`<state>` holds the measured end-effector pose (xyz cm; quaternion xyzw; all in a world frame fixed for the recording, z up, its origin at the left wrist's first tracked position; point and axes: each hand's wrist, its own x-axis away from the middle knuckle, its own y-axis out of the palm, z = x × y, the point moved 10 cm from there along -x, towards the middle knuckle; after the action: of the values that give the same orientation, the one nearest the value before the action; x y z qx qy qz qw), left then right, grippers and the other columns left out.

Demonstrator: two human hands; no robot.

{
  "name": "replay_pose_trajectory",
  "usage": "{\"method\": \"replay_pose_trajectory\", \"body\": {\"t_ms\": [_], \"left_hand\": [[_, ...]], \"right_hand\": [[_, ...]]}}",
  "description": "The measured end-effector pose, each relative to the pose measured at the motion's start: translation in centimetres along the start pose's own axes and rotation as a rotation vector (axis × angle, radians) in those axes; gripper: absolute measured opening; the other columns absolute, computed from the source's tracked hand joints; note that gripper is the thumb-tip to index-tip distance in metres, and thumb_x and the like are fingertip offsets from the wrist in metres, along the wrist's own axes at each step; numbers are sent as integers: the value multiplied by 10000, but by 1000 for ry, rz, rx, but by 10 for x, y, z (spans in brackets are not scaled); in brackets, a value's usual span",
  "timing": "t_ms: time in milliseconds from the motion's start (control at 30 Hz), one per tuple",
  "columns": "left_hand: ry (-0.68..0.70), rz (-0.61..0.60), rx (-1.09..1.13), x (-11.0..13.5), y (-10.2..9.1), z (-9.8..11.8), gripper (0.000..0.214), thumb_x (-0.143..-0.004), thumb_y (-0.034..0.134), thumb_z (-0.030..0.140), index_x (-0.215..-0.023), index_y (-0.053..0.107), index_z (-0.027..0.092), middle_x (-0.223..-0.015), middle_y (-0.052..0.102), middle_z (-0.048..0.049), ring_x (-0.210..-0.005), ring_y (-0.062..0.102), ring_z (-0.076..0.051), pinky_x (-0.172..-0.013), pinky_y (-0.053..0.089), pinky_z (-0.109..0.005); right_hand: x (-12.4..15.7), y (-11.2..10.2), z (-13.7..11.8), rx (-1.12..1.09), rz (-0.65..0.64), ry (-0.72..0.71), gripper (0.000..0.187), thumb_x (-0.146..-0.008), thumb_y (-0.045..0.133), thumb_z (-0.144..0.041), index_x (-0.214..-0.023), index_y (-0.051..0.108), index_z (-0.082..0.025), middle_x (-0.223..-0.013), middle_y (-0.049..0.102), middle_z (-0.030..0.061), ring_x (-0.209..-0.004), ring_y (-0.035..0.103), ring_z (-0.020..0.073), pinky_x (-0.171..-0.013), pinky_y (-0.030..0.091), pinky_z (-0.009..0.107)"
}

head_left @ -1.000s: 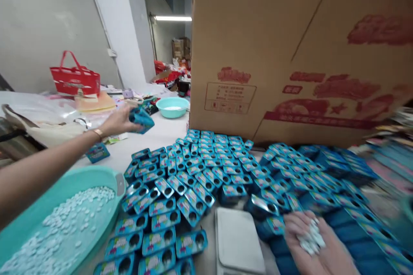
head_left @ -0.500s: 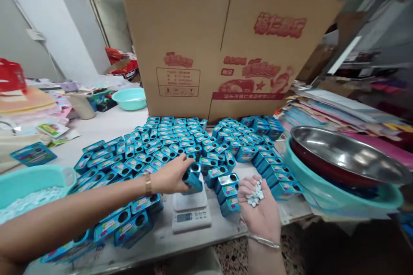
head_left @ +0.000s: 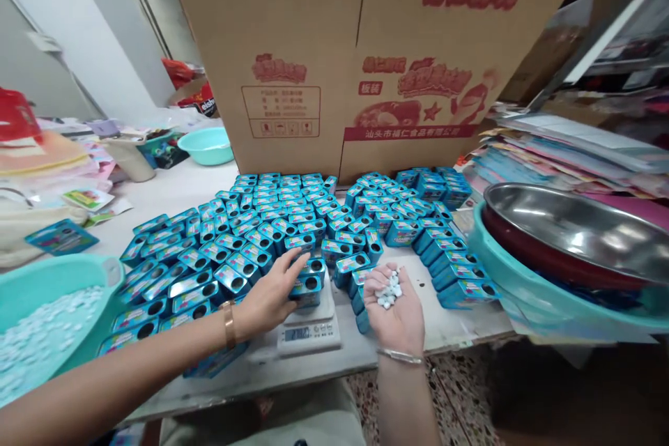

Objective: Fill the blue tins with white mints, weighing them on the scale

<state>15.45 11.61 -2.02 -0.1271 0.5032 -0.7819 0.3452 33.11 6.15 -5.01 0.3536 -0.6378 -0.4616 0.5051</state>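
My left hand [head_left: 269, 296] grips a small blue tin [head_left: 307, 284] with a round hole in its top, standing on a white digital scale [head_left: 309, 329] at the table's near edge. My right hand [head_left: 393, 310] is held palm up just right of the scale, cupped around a small heap of white tablets [head_left: 389, 291]. Several more blue tins [head_left: 272, 226] lie in rows across the white table [head_left: 172, 191] behind both hands.
A teal basin [head_left: 57, 279] of white tablets sits at the near left. A large cardboard box [head_left: 366, 56] stands behind the tins. At right a steel bowl [head_left: 569, 230] rests in a teal basin, with stacked printed sheets [head_left: 564, 153] behind. A teal bowl [head_left: 206, 145] lies far left.
My left hand brought a blue tin from the far left onto the scale and still grips it. My right hand stayed palm up with the tablets. The view swung right and down.
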Motion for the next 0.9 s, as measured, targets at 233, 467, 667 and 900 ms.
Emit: {"method": "replay_pose_trajectory", "body": {"t_ms": [233, 467, 667, 900], "left_hand": [[-21, 97, 75, 8, -7, -2, 973, -707, 629, 49, -1492, 107, 291, -1552, 115, -113, -1419, 177, -322, -1120, 318, -513], [-74, 111, 92, 16, -10, -6, 1024, -687, 591, 6, -1494, 36, 303, -1572, 15, -98, -1441, 86, -324, -1125, 293, -531], [-88, 103, 121, 20, -12, -11, 1035, -678, 582, -2, -1490, 32, 331, -1580, -43, -68, -1441, 78, -340, -1100, 324, -552], [-166, 75, 118, 40, -23, -15, 930, -743, 537, 31, -1497, 64, 300, -1584, 24, -63, -1420, 216, -303, -1107, 356, -471]], "right_hand": [[-12, 8, 20, 133, -58, 34, 108, -845, 508, -148, -783, 434, -197, -666, 426, -65, -536, 405, 48, -488, 392, 141], [-21, 0, 20, 120, -21, 24, 99, -830, 505, -131, -785, 439, -188, -661, 411, -67, -536, 423, 50, -470, 380, 145], [-30, -2, 18, 159, -20, 8, 126, -805, 544, -129, -780, 436, -190, -654, 435, -71, -537, 434, 48, -471, 386, 141], [-34, 2, 19, 133, 20, 9, 101, -849, 474, -137, -765, 448, -188, -653, 429, -58, -536, 419, 55, -467, 377, 146]]}}
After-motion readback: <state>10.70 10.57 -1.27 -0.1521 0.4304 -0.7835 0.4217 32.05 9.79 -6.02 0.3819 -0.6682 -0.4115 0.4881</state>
